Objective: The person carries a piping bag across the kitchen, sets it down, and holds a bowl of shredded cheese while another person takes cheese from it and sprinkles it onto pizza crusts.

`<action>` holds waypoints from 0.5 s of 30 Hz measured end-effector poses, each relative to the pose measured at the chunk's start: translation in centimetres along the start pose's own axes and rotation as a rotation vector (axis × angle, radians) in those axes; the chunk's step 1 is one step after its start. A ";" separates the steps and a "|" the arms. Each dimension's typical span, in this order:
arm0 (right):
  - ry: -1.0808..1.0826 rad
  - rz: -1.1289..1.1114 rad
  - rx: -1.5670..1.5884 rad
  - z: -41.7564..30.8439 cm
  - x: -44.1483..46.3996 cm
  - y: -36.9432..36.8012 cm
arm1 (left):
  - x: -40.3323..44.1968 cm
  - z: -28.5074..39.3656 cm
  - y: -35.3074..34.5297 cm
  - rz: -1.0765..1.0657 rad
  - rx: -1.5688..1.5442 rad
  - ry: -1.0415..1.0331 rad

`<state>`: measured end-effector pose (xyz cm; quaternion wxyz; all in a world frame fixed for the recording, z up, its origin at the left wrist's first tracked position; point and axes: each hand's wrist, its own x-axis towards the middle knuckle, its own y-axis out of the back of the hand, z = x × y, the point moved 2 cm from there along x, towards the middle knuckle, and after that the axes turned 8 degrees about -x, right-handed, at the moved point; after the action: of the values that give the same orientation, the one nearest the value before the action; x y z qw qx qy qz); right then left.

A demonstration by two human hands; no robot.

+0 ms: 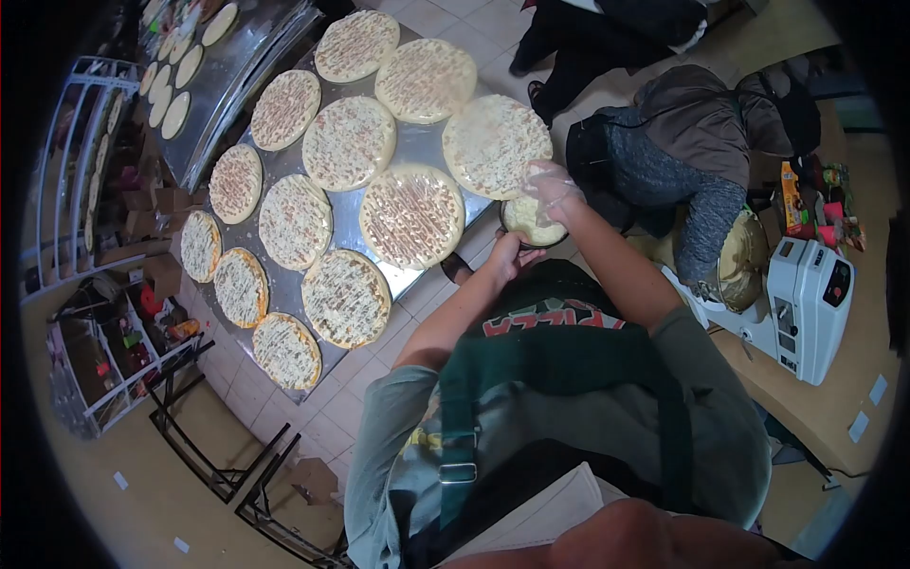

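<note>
Desk (414,147): bearing topped pizza bases (348,142).
Rightmost base (497,142): round, just far-left of the bowl (546,243).
Left grip (509,253): clamped on the bowl's near side.
Bowl: beside the desk's right edge, pale topping (523,218) inside.
Right grip (555,192): gloved, over the bowl, nearer the base; cannot tell whether closed on anything.

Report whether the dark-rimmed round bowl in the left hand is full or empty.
Not empty: pale, crumbly topping shows inside the bowl; how full, I cannot tell.
</note>
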<state>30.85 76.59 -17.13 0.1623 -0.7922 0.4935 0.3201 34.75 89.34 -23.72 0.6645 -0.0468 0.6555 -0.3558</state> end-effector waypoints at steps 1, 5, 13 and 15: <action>-0.004 -0.006 0.000 -0.1 0.3 0.2 | 0.7 -0.3 0.2 -0.051 -0.051 0.039; 0.160 0.064 -0.150 0.3 1.9 2.5 | 0.7 -0.6 -0.4 -0.161 -0.149 0.109; 0.092 -0.036 -0.101 3.4 1.2 1.3 | 0.3 -0.7 -0.6 -0.116 -0.106 0.057; 0.117 -0.051 -0.027 4.0 1.2 2.2 | 0.2 -0.7 -0.5 -0.124 -0.111 0.052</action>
<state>27.94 77.03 -20.78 0.1306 -0.8239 0.4776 0.2759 33.85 89.14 -23.70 0.6202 -0.1149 0.6871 -0.3606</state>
